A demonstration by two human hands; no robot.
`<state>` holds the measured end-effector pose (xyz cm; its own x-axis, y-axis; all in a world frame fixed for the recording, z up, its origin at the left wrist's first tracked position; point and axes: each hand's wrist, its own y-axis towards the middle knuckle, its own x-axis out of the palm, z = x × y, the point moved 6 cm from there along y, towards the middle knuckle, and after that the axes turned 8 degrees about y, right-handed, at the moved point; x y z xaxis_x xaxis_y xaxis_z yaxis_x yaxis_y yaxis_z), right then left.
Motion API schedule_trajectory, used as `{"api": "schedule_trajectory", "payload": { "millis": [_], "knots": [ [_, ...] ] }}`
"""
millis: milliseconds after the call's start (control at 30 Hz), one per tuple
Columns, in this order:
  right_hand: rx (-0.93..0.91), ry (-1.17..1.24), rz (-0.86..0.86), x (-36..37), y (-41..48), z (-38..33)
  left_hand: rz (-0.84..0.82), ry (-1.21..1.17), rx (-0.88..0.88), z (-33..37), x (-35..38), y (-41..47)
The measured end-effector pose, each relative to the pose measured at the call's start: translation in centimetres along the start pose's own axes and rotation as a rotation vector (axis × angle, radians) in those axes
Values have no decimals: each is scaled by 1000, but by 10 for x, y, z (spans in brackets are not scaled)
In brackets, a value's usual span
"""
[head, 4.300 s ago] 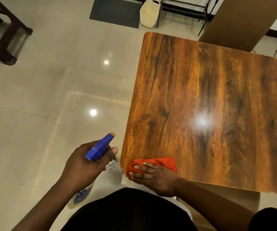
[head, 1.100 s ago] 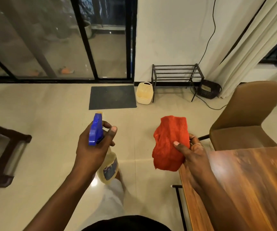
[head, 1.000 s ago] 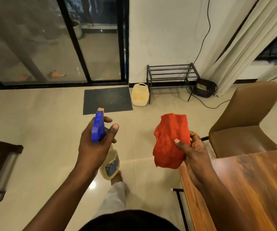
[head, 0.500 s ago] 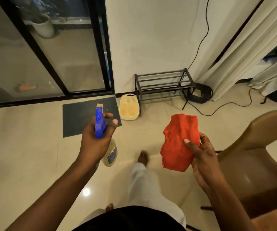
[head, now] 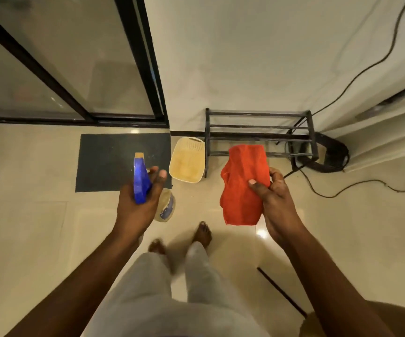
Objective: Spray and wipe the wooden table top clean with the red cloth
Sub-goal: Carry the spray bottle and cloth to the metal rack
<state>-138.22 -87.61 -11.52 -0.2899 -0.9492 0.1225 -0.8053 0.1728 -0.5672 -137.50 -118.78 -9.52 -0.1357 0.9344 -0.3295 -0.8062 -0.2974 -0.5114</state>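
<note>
My left hand point(head: 138, 207) grips a spray bottle point(head: 141, 181) with a blue trigger head and a pale body, held upright over the tiled floor. My right hand point(head: 275, 203) holds the red cloth point(head: 242, 188) up in the air, the cloth hanging loosely from thumb and fingers. The wooden table top is out of view. Both hands are raised in front of me, about a shoulder width apart, above my bare feet point(head: 202, 233).
A dark doormat point(head: 109, 154) lies before a glass sliding door point(head: 74, 69). A cream plastic basket point(head: 188, 160) stands beside a black metal rack point(head: 257, 135) at the wall. A black cable point(head: 357, 188) runs across the floor at right. A thin black leg point(head: 281, 290) and a brown chair corner point(head: 306, 322) show bottom right.
I have walked away from the table, which has left the view along with most of the brown chair. Both hands keep their hold; the wall, rack and basket are closer.
</note>
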Motion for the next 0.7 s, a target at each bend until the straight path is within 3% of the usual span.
{"api": "schedule_trajectory", "payload": {
  "millis": [167, 433, 700],
  "knots": [
    [15, -35, 30, 10, 128, 4, 2, 8, -11, -25, 59, 101],
    [37, -135, 34, 30, 345, 74, 37, 87, 34, -115, 155, 282],
    [21, -323, -9, 24, 444, 135, -4, 220, 60, -215, 229, 414]
  ]
}}
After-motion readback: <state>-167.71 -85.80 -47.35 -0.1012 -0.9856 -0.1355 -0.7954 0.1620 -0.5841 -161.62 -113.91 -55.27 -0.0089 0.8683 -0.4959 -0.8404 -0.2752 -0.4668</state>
